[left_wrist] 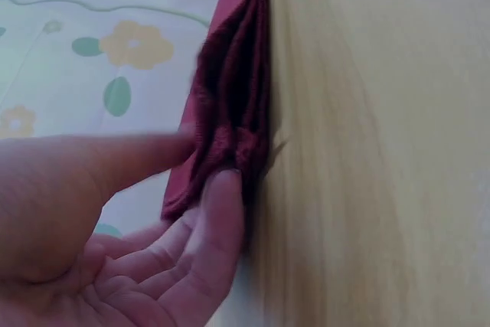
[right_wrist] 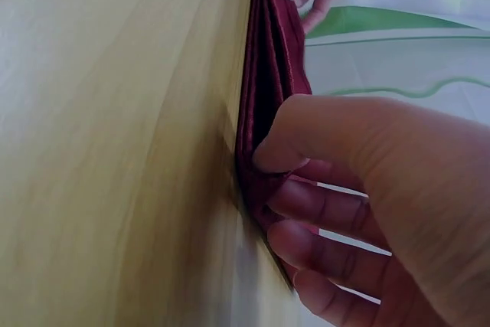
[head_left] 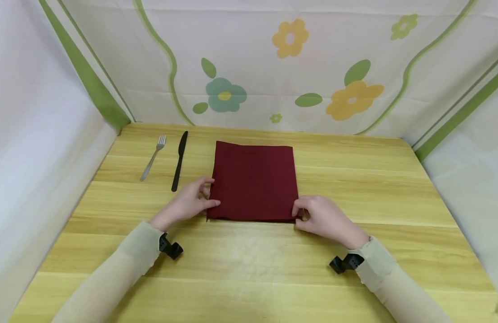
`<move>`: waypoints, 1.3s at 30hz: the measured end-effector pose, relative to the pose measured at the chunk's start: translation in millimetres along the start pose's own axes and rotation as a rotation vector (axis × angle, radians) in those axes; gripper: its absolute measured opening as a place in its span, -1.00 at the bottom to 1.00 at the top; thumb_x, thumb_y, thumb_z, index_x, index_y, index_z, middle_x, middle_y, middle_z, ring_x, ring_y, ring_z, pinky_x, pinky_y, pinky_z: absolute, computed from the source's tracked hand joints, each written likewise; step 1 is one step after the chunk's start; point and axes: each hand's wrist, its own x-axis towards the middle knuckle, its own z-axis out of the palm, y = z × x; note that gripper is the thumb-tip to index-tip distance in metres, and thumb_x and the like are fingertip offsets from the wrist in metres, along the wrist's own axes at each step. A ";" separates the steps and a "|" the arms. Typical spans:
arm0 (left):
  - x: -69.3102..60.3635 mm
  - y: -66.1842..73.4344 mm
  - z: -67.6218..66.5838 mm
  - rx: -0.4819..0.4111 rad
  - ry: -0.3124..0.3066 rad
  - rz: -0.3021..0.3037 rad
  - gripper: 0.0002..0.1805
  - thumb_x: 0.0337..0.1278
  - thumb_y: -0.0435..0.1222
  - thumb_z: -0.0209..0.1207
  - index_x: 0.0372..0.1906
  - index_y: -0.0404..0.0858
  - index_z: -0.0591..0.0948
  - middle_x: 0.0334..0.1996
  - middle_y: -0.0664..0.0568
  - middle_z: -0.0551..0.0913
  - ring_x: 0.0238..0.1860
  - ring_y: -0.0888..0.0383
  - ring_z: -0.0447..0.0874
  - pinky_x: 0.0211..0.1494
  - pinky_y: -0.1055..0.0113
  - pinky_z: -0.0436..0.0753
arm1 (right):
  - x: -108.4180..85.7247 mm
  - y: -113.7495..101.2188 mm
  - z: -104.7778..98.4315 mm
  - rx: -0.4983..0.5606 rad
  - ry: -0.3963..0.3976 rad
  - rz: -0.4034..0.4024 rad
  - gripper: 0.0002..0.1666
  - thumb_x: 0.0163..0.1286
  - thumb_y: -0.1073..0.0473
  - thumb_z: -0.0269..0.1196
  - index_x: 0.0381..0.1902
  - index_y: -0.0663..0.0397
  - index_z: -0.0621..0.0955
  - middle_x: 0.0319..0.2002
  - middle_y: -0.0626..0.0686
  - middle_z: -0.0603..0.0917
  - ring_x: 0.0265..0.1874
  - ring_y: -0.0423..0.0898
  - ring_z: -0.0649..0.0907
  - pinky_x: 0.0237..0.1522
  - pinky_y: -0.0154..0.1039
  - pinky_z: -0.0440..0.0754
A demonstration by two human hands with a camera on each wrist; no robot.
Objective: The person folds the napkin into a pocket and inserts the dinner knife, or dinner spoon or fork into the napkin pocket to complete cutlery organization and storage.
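Observation:
A dark red cloth [head_left: 254, 181], folded into a rough square, lies flat on the wooden table. At its near left corner the left hand [head_left: 187, 200] has its thumb on top and its fingers bent at the edge. The right hand [head_left: 325, 219] pinches the near right corner between thumb and fingers. Several stacked layers of the cloth [left_wrist: 230, 74] show along the near edge in the left wrist view, gripped by the left hand [left_wrist: 115, 227]. In the right wrist view, the thumb of the right hand [right_wrist: 367, 166] reaches in among the layers of the cloth [right_wrist: 268, 59].
Left of the cloth lie a black knife [head_left: 179, 161] and, farther left, a silver fork [head_left: 152, 158]. The wooden table [head_left: 249, 269] is bounded by a white flowered curtain [head_left: 257, 58] at the back and white fabric on both sides.

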 end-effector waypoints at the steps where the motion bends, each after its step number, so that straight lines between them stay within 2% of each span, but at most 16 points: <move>1: -1.1 0.7 -0.3 -0.001 -0.006 -0.008 -0.25 0.25 -0.36 0.38 0.46 -0.37 0.30 -0.22 -0.12 0.60 -0.51 0.09 0.69 -0.38 0.19 0.70 | 0.0 -0.4 -0.7 0.004 0.004 0.000 -0.80 0.16 0.24 0.48 -0.35 -0.16 0.68 -0.43 -0.24 0.55 -0.53 -0.30 0.49 -0.46 -0.32 0.52; 5: -4.0 3.7 -1.9 -0.001 -0.018 -0.017 -0.20 0.22 -0.42 0.38 0.49 -0.38 0.25 -0.17 -0.12 0.58 -0.46 0.10 0.67 -0.34 0.19 0.67 | 0.5 -1.7 -3.4 0.013 0.007 -0.015 -0.80 0.18 0.28 0.48 -0.32 -0.16 0.73 -0.34 -0.24 0.61 -0.52 -0.29 0.51 -0.46 -0.33 0.53; 11: -4.4 5.6 -3.1 0.026 0.025 0.025 -0.28 0.27 -0.44 0.33 0.47 -0.32 0.31 -0.12 -0.12 0.59 -0.40 0.09 0.59 -0.32 0.18 0.60 | -0.1 -3.0 -6.2 0.019 0.004 -0.038 -0.80 0.15 0.30 0.50 -0.33 -0.14 0.77 -0.29 -0.22 0.64 -0.50 -0.31 0.53 -0.44 -0.34 0.55; 14: -4.4 3.7 -2.9 0.066 0.026 0.020 -0.27 0.24 -0.43 0.36 0.46 -0.36 0.31 -0.14 -0.10 0.58 -0.40 0.11 0.59 -0.32 0.21 0.59 | -0.3 -2.9 -6.1 0.036 -0.028 -0.031 -0.82 0.18 0.27 0.49 -0.30 -0.15 0.78 -0.29 -0.25 0.64 -0.49 -0.31 0.54 -0.42 -0.34 0.57; 18: -2.8 1.4 -5.7 0.132 0.019 0.003 -0.11 0.19 -0.34 0.43 0.51 -0.42 0.21 -0.09 -0.12 0.58 -0.41 0.13 0.58 -0.35 0.23 0.56 | 0.1 -0.4 -8.7 0.131 -0.088 0.031 -0.83 0.23 0.15 0.51 -0.21 -0.16 0.79 -0.27 -0.26 0.66 -0.41 -0.27 0.59 -0.36 -0.32 0.61; 21: 3.5 1.1 -13.0 0.147 0.052 0.010 -0.03 0.19 -0.25 0.45 0.56 -0.40 0.15 0.04 -0.17 0.59 -0.30 0.08 0.64 -0.30 0.22 0.62 | 4.9 6.5 -15.4 0.249 -0.050 0.096 -0.74 0.24 0.06 0.53 -0.12 -0.08 0.79 -0.24 -0.17 0.71 -0.36 -0.18 0.63 -0.35 -0.26 0.63; 25: 23.7 3.7 -28.0 0.094 0.130 0.043 -0.10 0.28 -0.21 0.39 0.57 -0.34 0.18 0.17 -0.23 0.56 -0.03 -0.05 0.65 -0.07 0.11 0.69 | 21.3 27.6 -25.5 0.341 0.127 0.121 -0.65 0.28 0.07 0.51 -0.03 0.09 0.77 -0.15 0.00 0.76 -0.25 -0.09 0.66 -0.25 -0.14 0.67; 28: 45.4 6.0 -39.4 0.054 0.182 0.081 -0.21 0.35 -0.21 0.33 0.55 -0.32 0.25 0.18 -0.26 0.55 0.10 -0.14 0.60 0.11 0.00 0.62 | 38.7 45.0 -31.6 0.368 0.264 0.150 -0.65 0.33 0.11 0.47 0.01 0.16 0.75 -0.07 0.07 0.76 -0.14 -0.04 0.67 -0.11 -0.04 0.66; 30: 60.5 7.1 -45.6 0.051 0.208 0.095 -0.28 0.39 -0.20 0.29 0.53 -0.29 0.30 0.19 -0.26 0.55 0.17 -0.17 0.55 0.22 -0.05 0.55 | 50.2 54.1 -35.4 0.387 0.322 0.192 -0.65 0.37 0.10 0.44 0.04 0.16 0.74 -0.03 0.11 0.74 -0.07 -0.01 0.66 -0.03 0.00 0.63; 35: 91.7 8.4 -53.2 0.031 0.275 0.099 -0.41 0.46 -0.19 0.22 0.47 -0.28 0.40 0.18 -0.23 0.57 0.21 -0.16 0.53 0.23 -0.05 0.51 | 75.8 73.7 -37.9 0.405 0.373 0.320 -0.60 0.42 -0.01 0.38 0.13 0.01 0.72 0.09 0.07 0.67 0.02 -0.03 0.61 0.04 -0.03 0.59; 39: 113.5 2.9 -48.2 0.007 0.297 0.095 -0.51 0.50 -0.23 0.17 0.38 -0.37 0.50 0.16 -0.24 0.60 0.16 -0.15 0.55 0.19 -0.01 0.54 | 93.8 89.2 -33.6 0.394 0.383 0.376 -0.54 0.45 -0.06 0.35 0.18 0.03 0.69 0.13 0.04 0.62 0.06 0.00 0.59 0.03 -0.01 0.59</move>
